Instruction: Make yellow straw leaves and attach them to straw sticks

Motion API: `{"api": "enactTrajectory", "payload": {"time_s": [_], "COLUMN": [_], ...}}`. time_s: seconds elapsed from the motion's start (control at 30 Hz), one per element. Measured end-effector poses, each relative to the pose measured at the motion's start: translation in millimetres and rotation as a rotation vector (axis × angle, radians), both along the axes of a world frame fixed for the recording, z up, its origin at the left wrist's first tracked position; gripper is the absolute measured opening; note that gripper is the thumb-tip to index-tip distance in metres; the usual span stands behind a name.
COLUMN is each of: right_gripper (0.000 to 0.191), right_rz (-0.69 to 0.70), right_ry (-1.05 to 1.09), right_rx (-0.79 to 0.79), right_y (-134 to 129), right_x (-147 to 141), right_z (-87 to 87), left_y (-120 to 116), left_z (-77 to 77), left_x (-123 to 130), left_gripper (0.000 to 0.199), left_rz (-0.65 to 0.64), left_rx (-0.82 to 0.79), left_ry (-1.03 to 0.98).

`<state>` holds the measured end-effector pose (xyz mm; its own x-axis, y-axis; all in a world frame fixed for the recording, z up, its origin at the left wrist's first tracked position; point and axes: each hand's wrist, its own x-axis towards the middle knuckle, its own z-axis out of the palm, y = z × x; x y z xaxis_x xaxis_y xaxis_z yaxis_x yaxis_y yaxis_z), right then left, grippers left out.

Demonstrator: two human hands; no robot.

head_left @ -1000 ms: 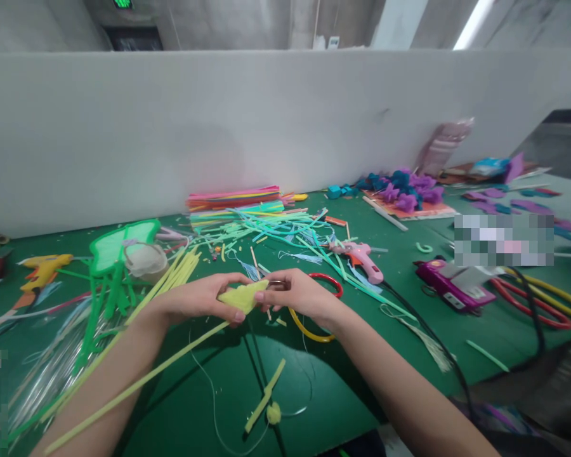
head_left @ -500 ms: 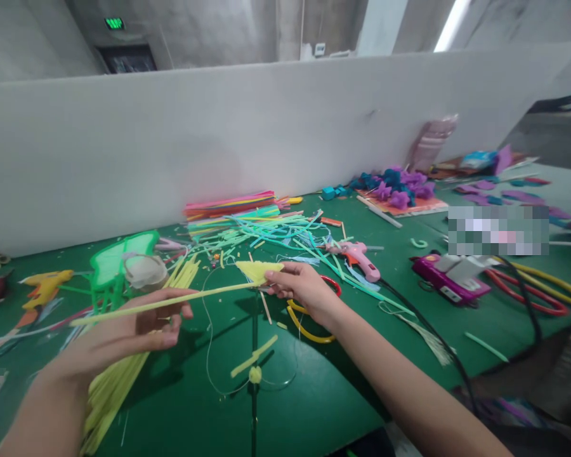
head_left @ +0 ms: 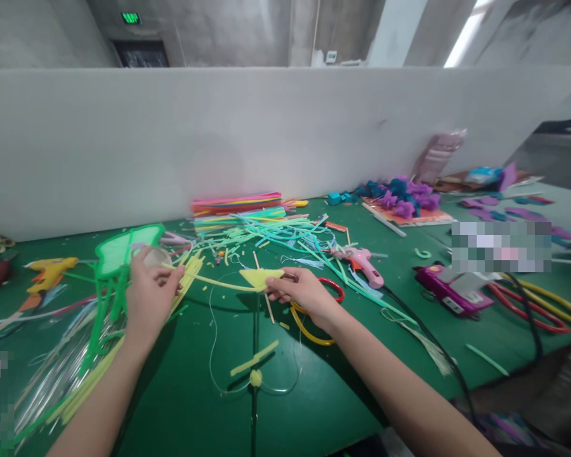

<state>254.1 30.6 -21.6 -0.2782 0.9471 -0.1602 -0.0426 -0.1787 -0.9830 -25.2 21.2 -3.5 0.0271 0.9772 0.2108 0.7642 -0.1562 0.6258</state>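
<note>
My right hand [head_left: 304, 293] pinches a flat yellow triangle [head_left: 257, 278] of fuzzy pipe cleaner above the table's middle. From the triangle a yellow pipe cleaner [head_left: 219, 281] runs left, bowing slightly downward. Its far end sits between the closed thumb and fingers of my left hand [head_left: 155, 295]. Below the triangle, a yellow fuzzy knob [head_left: 255, 378] is on a thin dark rod, with clear line curving out at both sides. A short yellow piece [head_left: 254, 358] lies just above the knob. Part of a yellow pipe cleaner bundle [head_left: 188, 285] shows behind my left hand.
A pink glue gun [head_left: 364, 263] lies right of a heap of green and blue pipe cleaners [head_left: 266, 231]. At left are a green winged shape [head_left: 114, 254] and a yellow glue gun [head_left: 52, 271]. A purple power strip [head_left: 452, 292] with cables stands at right.
My left hand has gone from open fingers under the pipe cleaner to pinching it, turning palm-down. The strip now bends between both hands. My right hand keeps the triangle.
</note>
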Motion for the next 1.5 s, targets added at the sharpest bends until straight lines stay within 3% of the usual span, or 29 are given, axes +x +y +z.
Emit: {"api": "enactTrajectory", "payload": {"time_s": [0.27, 0.37, 0.47, 0.57, 0.67, 0.77, 0.9, 1.0, 1.13, 1.23, 1.4, 1.5], "right_gripper": [0.019, 0.017, 0.016, 0.016, 0.019, 0.021, 0.020, 0.019, 0.019, 0.020, 0.023, 0.025], "right_rz": [-0.017, -0.015, -0.020, -0.016, -0.001, 0.009, 0.015, 0.022, 0.024, 0.027, 0.067, 0.090], "right_ry": [-0.016, -0.016, -0.030, -0.038, -0.029, -0.032, -0.027, -0.005, 0.013, 0.042, 0.084, 0.084], "right_rx": [-0.007, -0.006, 0.003, 0.010, 0.023, 0.032, 0.025, 0.021, 0.011, 0.006, -0.003, -0.009], "right_y": [0.4, 0.6, 0.7, 0.8, 0.7, 0.4, 0.2, 0.1, -0.5, -1.8, -4.3, -4.8], "right_x": [0.9, 0.1, -0.4, -0.1, 0.3, 0.7, 1.0, 0.8, 0.8, 1.1, 0.7, -0.1], "right_z": [-2.8, -2.8, -3.0, -4.4, -6.1, -6.8, -6.4, -5.5, -3.7, -2.5, -1.9, -1.2], "left_y": [10.0, 8.6, 0.3, -11.1, -18.9, -19.0, -10.1, -4.4, -3.5, -4.3, -3.6, -0.7], "left_z": [-22.2, -21.2, -10.8, 1.8, 7.6, 4.0, -5.5, -8.6, -7.0, -6.6, -10.1, -15.9], "left_x": [-0.5, 2.2, 13.9, 30.7, 44.2, 48.1, 39.9, 30.8, 19.6, 12.6, 12.1, 17.5], "left_gripper": [0.029, 0.024, 0.022, 0.024, 0.024, 0.024, 0.021, 0.025, 0.046, 0.039, 0.041, 0.030], "left_rz": [0.019, 0.005, 0.050, -0.012, -0.076, -0.106, -0.099, -0.115, -0.255, -0.259, -0.267, -0.296], "left_rx": [0.253, 0.271, 0.224, 0.146, 0.047, -0.017, 0.165, 0.074, -0.134, -0.120, -0.186, -0.179], "left_ry": [0.267, 0.233, -0.026, -0.315, -0.443, -0.356, -0.118, -0.210, -0.491, -0.617, -0.518, -0.411]}}
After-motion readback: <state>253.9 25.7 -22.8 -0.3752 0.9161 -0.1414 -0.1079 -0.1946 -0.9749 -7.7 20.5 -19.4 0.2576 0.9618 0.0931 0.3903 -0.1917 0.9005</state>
